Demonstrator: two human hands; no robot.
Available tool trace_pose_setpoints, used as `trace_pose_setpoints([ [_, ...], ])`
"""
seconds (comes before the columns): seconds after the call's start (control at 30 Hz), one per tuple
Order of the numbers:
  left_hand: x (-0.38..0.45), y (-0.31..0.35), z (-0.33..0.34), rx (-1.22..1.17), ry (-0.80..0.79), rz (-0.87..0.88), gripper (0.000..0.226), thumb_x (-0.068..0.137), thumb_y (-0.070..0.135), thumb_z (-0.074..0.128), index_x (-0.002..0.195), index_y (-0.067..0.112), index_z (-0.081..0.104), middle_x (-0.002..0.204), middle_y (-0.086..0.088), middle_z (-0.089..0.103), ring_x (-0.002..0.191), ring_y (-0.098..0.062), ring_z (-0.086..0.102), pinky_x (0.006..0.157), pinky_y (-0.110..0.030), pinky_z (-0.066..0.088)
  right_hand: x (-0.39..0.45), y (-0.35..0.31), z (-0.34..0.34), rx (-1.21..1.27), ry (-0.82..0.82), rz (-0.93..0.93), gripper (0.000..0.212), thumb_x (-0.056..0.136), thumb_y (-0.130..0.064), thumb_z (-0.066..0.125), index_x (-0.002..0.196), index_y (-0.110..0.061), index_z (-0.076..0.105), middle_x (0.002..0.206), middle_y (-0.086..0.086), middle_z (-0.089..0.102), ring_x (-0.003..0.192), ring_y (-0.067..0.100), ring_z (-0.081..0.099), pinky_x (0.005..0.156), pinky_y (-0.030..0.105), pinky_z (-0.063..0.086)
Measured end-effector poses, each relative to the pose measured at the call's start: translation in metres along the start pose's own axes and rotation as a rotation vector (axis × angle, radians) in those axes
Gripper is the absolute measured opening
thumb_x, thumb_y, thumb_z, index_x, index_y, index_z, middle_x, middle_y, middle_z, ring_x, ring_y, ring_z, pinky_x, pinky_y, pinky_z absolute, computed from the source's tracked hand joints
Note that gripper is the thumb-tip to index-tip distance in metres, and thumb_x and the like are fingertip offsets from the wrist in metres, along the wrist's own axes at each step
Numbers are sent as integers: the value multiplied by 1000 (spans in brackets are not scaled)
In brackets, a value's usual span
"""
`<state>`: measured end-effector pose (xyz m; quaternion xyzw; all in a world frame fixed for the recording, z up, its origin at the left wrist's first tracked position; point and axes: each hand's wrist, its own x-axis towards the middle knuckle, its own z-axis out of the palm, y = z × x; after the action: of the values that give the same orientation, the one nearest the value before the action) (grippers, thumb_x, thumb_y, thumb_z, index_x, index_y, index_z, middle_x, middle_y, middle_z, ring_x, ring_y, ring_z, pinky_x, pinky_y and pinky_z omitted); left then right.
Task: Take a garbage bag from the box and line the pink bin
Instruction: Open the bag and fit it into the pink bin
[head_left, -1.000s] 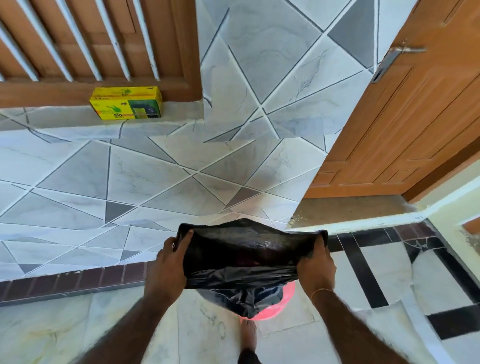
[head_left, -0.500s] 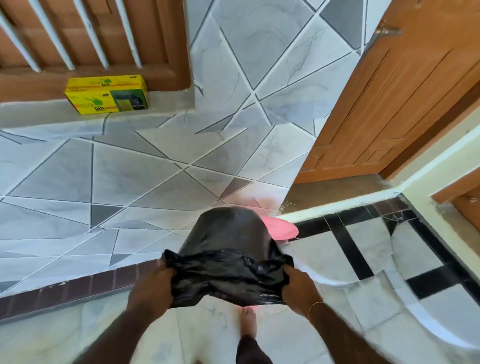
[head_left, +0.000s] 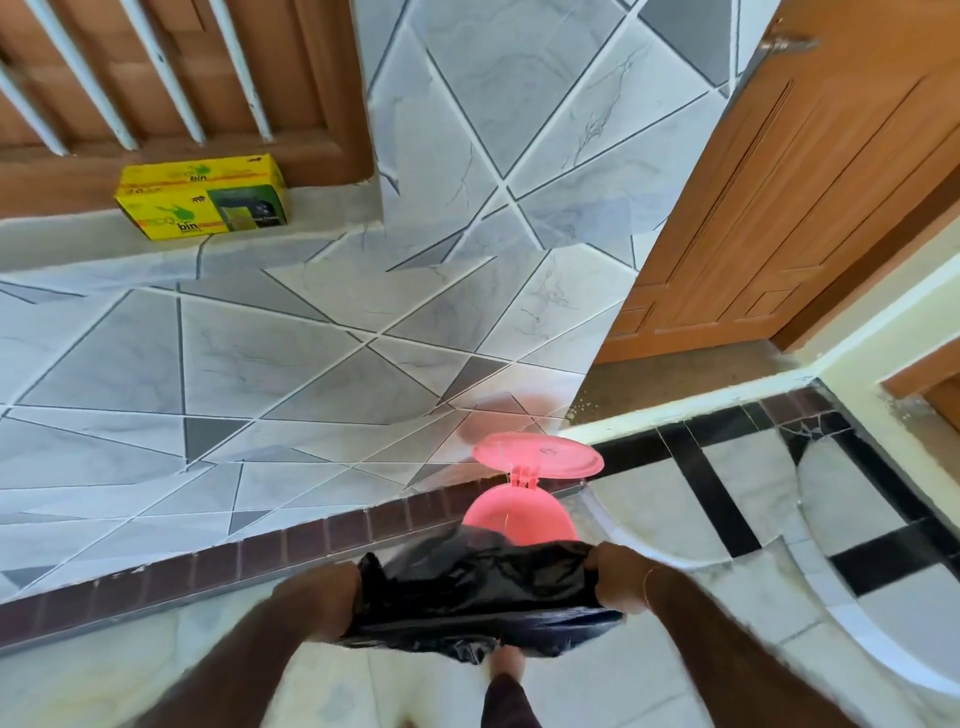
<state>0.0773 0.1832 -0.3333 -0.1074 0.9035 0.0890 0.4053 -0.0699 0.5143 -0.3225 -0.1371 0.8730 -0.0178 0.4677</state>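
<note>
A black garbage bag (head_left: 478, 592) is stretched between my two hands, low in the view, over the near part of the pink bin (head_left: 519, 514). My left hand (head_left: 332, 592) grips the bag's left edge and my right hand (head_left: 618, 577) grips its right edge. The bin stands on the floor by the tiled wall; its round pink lid (head_left: 537, 454) is swung open behind it. The bag hides the bin's front rim. The yellow garbage bag box (head_left: 202, 195) lies on the ledge at upper left.
A tiled wall rises ahead with a wooden window frame (head_left: 156, 104) above the ledge. A wooden door (head_left: 779, 208) stands open at right. My foot (head_left: 506, 670) shows below the bag on the marble floor.
The bag has come down and towards me, so the pink bin and its open lid show above it. Both hands still hold the bag's edges, wider apart.
</note>
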Motion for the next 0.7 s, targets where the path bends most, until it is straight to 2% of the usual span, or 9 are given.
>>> trace_pose_setpoints([
  [0.07,3,0,4,-13,-11,11,30,78,24,42,104,20,58,114,-1,66,103,-22,62,82,-32,52,-2,5,-1,7,-17,22,23,83,-4,45,90,-12,65,74,0,59,90,27,69,57,18,45],
  [0.1,5,0,4,-54,9,10,33,78,23,42,105,20,59,114,-1,66,103,-21,63,83,-31,52,-3,7,-2,17,29,27,25,82,-4,44,91,-14,65,85,4,64,97,29,68,62,19,46],
  [0.17,7,0,3,-192,95,1,37,75,16,43,108,21,60,117,0,65,105,-20,62,85,-32,51,-2,11,-4,71,206,45,36,83,-5,46,113,-13,64,114,11,68,109,32,63,83,27,48],
  [0.23,10,4,-2,-317,205,2,48,71,7,45,115,20,58,122,0,62,111,-21,59,90,-33,49,-2,14,-7,168,395,89,47,83,-6,48,129,-13,56,120,16,67,111,35,62,94,33,46],
  [0.37,14,18,-13,-443,434,23,58,69,3,45,124,22,52,128,2,55,114,-26,56,91,-37,47,-7,17,-15,368,595,105,68,76,-4,59,142,-16,43,117,19,67,106,41,62,92,41,48],
  [0.47,14,32,-23,-465,541,52,65,70,4,45,130,30,45,132,4,49,110,-29,58,88,-41,49,-11,26,-17,469,714,140,65,77,-3,56,138,-17,43,121,20,64,105,44,61,92,46,49],
  [0.53,16,41,-24,-498,545,71,73,69,0,44,134,32,40,134,6,44,110,-30,58,86,-40,49,-14,33,-17,532,769,177,61,79,-5,57,136,-17,42,122,20,62,102,45,61,89,48,50],
  [0.6,24,49,-22,-558,528,100,75,66,-4,44,136,24,40,136,-1,41,114,-31,56,91,-40,48,-16,38,-14,570,804,175,58,83,-7,58,137,-17,40,124,20,61,103,46,60,88,50,50],
  [0.7,35,65,-24,-638,530,99,74,66,-8,46,137,16,41,140,-6,39,122,-33,49,100,-42,42,-12,43,-10,562,849,158,64,86,-3,54,145,-17,33,143,17,47,108,48,57,90,53,49],
])
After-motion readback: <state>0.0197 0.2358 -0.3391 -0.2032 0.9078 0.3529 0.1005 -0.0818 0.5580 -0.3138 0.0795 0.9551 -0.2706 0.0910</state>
